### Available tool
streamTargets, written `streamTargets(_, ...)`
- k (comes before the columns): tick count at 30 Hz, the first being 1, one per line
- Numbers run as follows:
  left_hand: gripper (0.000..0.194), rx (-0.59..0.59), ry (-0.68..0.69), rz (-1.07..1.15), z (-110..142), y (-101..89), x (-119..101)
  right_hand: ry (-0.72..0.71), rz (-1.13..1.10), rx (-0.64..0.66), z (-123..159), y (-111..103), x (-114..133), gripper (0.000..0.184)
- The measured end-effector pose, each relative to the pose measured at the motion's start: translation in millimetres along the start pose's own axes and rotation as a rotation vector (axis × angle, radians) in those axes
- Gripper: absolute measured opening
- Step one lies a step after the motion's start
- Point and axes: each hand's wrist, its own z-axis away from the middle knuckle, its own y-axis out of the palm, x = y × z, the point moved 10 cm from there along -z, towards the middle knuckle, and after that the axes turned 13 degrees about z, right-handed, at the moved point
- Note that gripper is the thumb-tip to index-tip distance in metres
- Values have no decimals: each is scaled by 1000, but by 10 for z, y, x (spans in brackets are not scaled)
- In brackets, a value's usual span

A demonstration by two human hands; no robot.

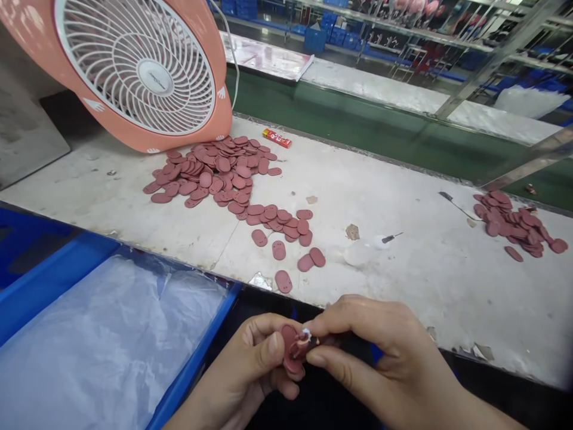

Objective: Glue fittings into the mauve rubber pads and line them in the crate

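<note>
My left hand [262, 361] pinches a dark red oval disc [292, 349] between thumb and fingers, just below the table's front edge. Against the disc sits a small figure-like piece with a white and dark red part. My right hand [371, 352] closes thumb and forefinger on the far side of that small piece, so its exact shape is partly hidden. On the tabletop beyond my hands lie loose dark red discs [283, 281] of the same kind, with tiny holes in some. They trail back to a large heap of discs [219, 170].
An orange fan [156, 77] stands at the back left. A red-yellow packet [277, 138] lies behind the heap. Another disc pile [519, 224] is at the right, with thin pointed tools [392, 237] nearby. A blue crate [215, 334] lined with plastic stands at lower left.
</note>
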Motion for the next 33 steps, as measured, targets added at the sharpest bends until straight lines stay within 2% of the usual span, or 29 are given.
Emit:
streamTargets(13, 33, 18, 48, -15, -1, -34, -10, -106, 116, 45, -41, 29, 155, 14)
streamTargets(23, 37, -123, 102, 27, 54, -124, -22, -161, 223, 53, -32, 51, 238, 11)
streamTargets(28, 34, -62, 103, 47, 18, -134, 13, -192, 290, 88, -43, 93, 252, 10)
streamTargets(33, 32, -55, 97, 64, 36, -87, 19, -250, 332, 12, 36, 20, 292, 11)
